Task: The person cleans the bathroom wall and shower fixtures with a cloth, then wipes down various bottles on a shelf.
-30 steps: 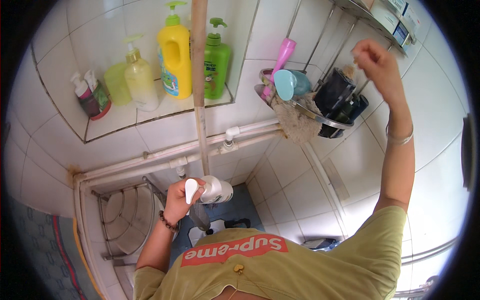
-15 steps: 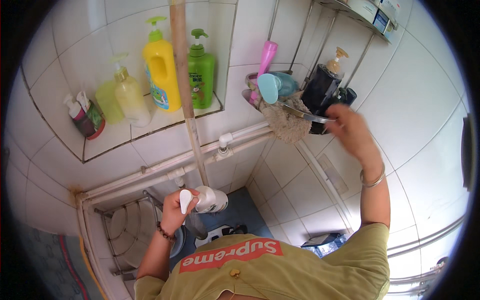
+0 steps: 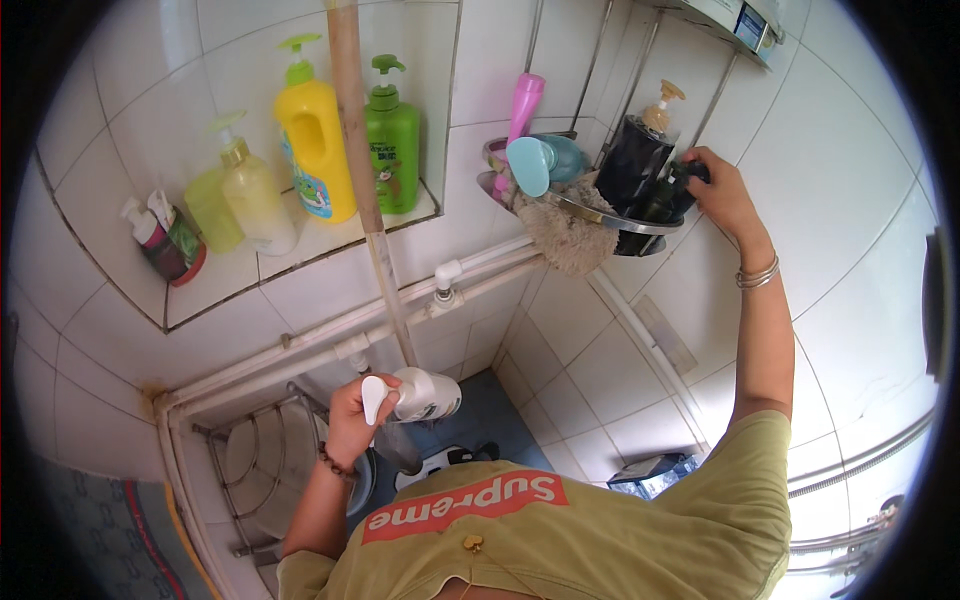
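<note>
My left hand [image 3: 352, 418] is closed around the neck of a white pump bottle [image 3: 430, 394], which is tilted with its pump head toward me. At the metal corner shelf [image 3: 640, 227], my right hand [image 3: 722, 192] has its fingers closed on the black cap of a small dark bottle [image 3: 662, 200]. Beside that bottle stands a large black pump bottle [image 3: 632, 165] with a tan pump. A light-blue bottle [image 3: 560, 163], a pink tube [image 3: 525, 100] and a beige shaggy cloth [image 3: 567, 235] share the shelf; the cloth hangs over its edge.
A wall niche at left holds a yellow bottle [image 3: 318, 150], a green pump bottle [image 3: 392, 150] and several others. A wooden pole [image 3: 357, 130] crosses in front. White pipes [image 3: 330, 338] run below, above a metal rack [image 3: 225, 470]. Another shelf [image 3: 715, 25] hangs above.
My right hand has moved up and right from the shelf's front rim to the small dark bottle and closed on its cap. My left hand still holds the white pump bottle.
</note>
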Available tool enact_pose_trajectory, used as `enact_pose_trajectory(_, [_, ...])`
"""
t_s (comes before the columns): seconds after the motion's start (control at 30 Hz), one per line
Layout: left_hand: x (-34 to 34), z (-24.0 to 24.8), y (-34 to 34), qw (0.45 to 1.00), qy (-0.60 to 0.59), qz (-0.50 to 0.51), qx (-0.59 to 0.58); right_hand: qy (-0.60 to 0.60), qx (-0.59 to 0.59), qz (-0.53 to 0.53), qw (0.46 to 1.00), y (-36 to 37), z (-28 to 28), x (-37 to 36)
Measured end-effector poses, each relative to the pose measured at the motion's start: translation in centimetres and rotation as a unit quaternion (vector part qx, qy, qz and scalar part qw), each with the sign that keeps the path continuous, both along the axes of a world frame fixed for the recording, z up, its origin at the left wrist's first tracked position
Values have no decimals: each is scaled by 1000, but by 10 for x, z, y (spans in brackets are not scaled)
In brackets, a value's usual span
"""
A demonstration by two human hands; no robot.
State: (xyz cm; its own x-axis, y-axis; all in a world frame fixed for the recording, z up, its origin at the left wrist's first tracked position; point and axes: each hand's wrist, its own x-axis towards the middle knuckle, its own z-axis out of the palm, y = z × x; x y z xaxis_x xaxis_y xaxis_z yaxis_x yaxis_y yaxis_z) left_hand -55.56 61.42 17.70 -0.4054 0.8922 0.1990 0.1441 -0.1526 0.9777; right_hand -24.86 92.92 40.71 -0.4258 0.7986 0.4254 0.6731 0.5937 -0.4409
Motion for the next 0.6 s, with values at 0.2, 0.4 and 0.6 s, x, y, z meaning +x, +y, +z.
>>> enact_pose_trajectory(0.2, [-3, 2, 0, 1000, -1, 12, -12, 4, 165, -14, 986, -18, 38, 16])
enact_pose_trajectory(0.4, [-1, 2, 6, 1000, -6, 5, -4, 27, 140, -49, 989, -31, 49, 29])
enact_pose_trajectory(0.6, [-6, -1, 7, 1000, -2, -2, -12, 238, 24, 87, 967, -54, 46, 48])
